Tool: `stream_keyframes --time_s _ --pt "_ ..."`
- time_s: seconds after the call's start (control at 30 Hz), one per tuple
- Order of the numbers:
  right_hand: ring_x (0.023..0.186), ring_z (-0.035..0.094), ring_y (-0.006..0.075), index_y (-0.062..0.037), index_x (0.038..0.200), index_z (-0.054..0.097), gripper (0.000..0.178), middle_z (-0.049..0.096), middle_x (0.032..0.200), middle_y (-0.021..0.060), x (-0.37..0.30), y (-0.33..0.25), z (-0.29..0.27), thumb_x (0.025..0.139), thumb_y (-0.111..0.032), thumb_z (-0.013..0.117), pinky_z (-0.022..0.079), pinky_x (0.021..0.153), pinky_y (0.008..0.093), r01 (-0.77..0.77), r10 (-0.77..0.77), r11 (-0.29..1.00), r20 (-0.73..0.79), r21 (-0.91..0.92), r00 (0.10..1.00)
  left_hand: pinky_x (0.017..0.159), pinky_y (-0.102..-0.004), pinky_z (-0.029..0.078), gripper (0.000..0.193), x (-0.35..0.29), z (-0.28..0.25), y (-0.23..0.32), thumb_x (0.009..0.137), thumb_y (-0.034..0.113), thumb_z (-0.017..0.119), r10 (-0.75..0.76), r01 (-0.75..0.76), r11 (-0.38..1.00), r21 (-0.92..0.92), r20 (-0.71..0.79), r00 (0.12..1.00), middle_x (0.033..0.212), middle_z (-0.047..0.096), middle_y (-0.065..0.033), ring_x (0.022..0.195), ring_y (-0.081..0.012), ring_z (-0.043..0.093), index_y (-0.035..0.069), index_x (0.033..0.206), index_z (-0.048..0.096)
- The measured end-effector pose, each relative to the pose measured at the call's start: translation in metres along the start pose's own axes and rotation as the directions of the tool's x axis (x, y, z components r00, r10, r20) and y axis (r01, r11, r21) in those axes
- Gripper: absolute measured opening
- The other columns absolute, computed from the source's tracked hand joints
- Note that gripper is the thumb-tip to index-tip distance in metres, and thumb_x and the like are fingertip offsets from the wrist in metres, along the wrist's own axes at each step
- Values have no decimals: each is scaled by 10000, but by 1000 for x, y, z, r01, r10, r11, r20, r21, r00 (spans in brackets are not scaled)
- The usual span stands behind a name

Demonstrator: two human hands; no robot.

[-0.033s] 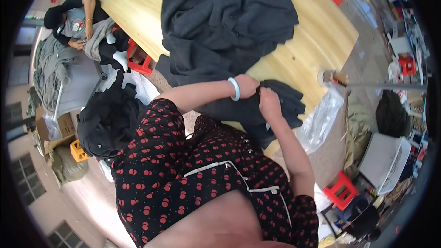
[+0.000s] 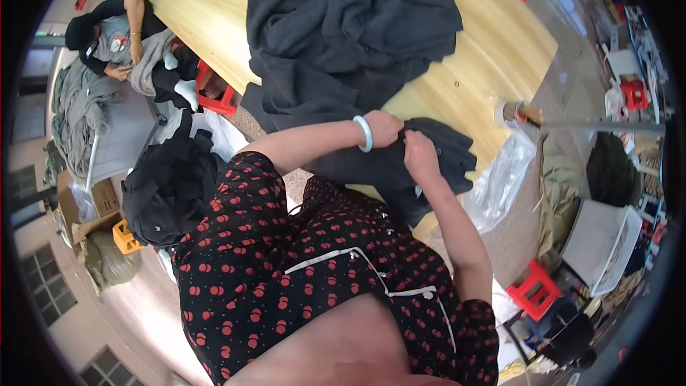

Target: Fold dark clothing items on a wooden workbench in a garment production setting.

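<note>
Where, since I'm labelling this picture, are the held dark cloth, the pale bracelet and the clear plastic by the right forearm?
Dark cloth (image 2: 451,156): head view, on the portion right of the grip.
Pale bracelet (image 2: 369,134): head view, on the band's right side.
Clear plastic (image 2: 501,180): head view, on its crumpled middle.

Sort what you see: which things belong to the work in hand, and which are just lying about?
Work in hand: dark cloth, left hand and right hand gripping it, table.

Lying about: clear plastic, cardboard box, grey bin at right.
</note>
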State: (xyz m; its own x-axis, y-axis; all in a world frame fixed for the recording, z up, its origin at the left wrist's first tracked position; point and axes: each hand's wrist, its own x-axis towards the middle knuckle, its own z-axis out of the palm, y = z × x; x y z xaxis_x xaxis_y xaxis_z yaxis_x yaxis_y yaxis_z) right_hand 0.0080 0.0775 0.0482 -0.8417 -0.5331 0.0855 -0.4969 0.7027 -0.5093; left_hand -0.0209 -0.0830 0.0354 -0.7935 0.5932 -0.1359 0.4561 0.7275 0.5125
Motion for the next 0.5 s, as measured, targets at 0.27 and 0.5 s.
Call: stream_keyframes --time_s 0.27,0.5 --pt "764 547 352 -10 868 491 157 556 790 198 4 11 -16 733 -62 553 436 652 374 -273 259 856 92 438 961 642 -419 417 152 6 -12 -8 736 148 493 165 -132 941 -311 80 983 697 549 -192 706 -365 534 -2 741 516" --pt "792 551 342 -6 883 537 198 572 826 186 12 26 -3 753 -154 554 438 683 356 -280 251 890 127 359 960 648 -312 417 375 8 -38 -49 763 384 553 -94 241 901 -360 381 920 745 596 -111 701 -205 559 14 816 592"
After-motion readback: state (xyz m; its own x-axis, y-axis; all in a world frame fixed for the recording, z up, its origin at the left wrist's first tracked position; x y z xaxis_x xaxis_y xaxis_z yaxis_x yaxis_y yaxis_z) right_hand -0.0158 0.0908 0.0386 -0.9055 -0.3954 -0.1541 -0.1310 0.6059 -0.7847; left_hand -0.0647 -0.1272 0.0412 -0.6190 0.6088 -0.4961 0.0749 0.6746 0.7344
